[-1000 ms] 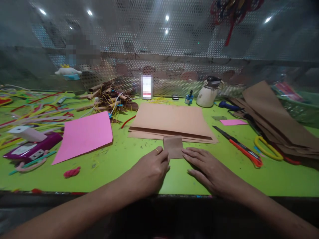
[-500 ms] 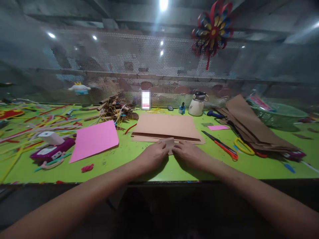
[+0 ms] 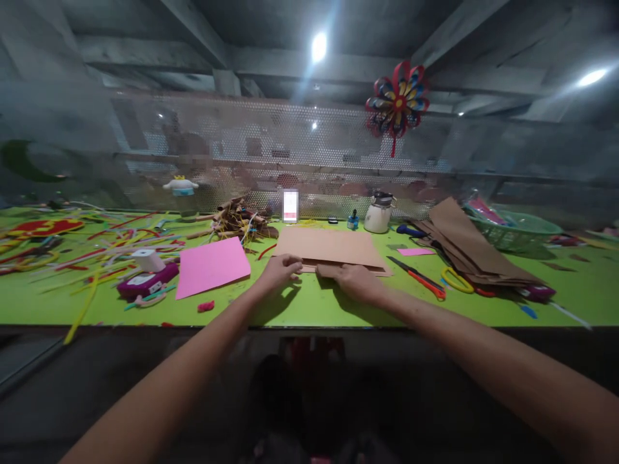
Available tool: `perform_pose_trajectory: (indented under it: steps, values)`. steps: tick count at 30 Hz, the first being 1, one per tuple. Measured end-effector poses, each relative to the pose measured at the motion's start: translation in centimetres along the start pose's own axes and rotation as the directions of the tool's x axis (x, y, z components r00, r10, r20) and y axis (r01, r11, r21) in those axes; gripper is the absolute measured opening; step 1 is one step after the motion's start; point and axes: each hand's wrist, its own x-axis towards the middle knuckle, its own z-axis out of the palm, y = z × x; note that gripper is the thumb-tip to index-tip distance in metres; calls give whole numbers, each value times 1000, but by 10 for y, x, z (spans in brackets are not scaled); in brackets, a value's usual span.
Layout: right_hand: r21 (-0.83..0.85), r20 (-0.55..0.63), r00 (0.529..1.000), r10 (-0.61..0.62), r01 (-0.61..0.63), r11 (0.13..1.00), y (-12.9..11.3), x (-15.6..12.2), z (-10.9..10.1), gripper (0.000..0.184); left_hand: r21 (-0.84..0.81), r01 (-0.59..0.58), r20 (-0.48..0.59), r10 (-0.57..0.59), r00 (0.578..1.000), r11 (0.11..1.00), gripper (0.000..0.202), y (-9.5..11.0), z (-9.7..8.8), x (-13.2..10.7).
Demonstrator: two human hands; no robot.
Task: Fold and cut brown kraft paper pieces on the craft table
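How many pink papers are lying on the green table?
2. A big pink sheet lies left of the stacked brown sheets; a small pink piece lies to their right, beyond the orange-handled cutter. Others may be hidden.

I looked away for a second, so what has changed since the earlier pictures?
The left hand has let go of the small brown paper and moved left. The right hand now holds that paper alone. The view has tilted up, showing more ceiling. The large brown sheets, pink sheet and cutter lie as before.
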Motion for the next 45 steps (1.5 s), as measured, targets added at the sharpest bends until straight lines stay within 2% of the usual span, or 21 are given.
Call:
perform_pose_trajectory:
  steps: [2,4,5,6,7,8,9,10,12,14,17,19,20,23,25,28,32,35,39,43,45]
  values:
    - [99,-102,989,110,-100,990,-5,-7,-10,30,-68,21,-9,-22,1000,997,40,3,-5,-12]
    - [380,-196,949,246,-158,911,-16,-20,-17,32,-213,54,41,-46,998,976,48,10,-2,-25]
    - [615,-207,919,335,-144,775,-24,-27,-20,32,-307,76,90,-51,995,949,51,14,3,-31]
    - [825,-184,885,428,-97,556,-32,-35,-20,30,-405,100,148,-43,988,909,51,19,9,-37]
    - [948,-126,863,489,-40,317,-42,-42,-20,28,-474,115,197,-22,980,873,50,23,15,-42]
    - [994,-63,848,526,6,108,-51,-49,-20,26,-514,116,218,-2,976,850,48,28,22,-47]
    - [999,-10,838,545,36,-37,-60,-56,-19,26,-520,103,219,15,976,848,46,32,28,-51]
    - [990,30,833,553,53,-133,-69,-62,-18,25,-507,84,199,22,980,858,43,36,34,-54]
    - [975,75,826,559,57,-216,-81,-73,-18,25,-453,44,159,32,987,890,41,41,41,-59]
    - [976,92,822,562,38,-215,-86,-82,-19,26,-398,9,153,56,987,917,42,46,44,-63]
    - [991,79,779,623,8,-136,-81,-94,-23,34,-332,-47,210,122,970,942,42,51,45,-67]
    - [999,44,740,671,-12,-52,-74,-99,-26,39,-283,-83,256,159,953,956,40,54,47,-69]
    - [1000,22,735,677,-29,-1,-70,-101,-28,38,-256,-102,278,174,945,961,38,55,48,-69]
    - [979,-51,751,659,-94,183,-63,-103,-32,33,-179,-162,333,215,918,970,30,59,53,-70]
    - [955,-89,753,652,-121,270,-62,-103,-33,32,-139,-192,353,230,907,971,29,62,56,-72]
    - [930,-136,741,658,-133,343,-64,-103,-29,33,-72,-214,338,226,914,974,31,64,59,-75]
    - [885,-195,718,669,-165,436,-69,-102,-24,34,52,-262,256,241,936,964,25,60,62,-76]
    - [886,-195,713,674,-166,432,-71,-99,-22,35,97,-253,221,227,948,963,21,55,64,-74]
    - [913,-159,731,663,-147,381,-72,-98,-17,37,83,-199,217,177,960,977,25,55,64,-72]
    - [959,-98,744,660,-107,264,-69,-98,-18,32,43,-174,246,158,956,984,24,58,59,-70]
    - [978,-52,769,638,-90,188,-65,-98,-23,38,-6,-158,290,153,945,987,24,59,56,-68]
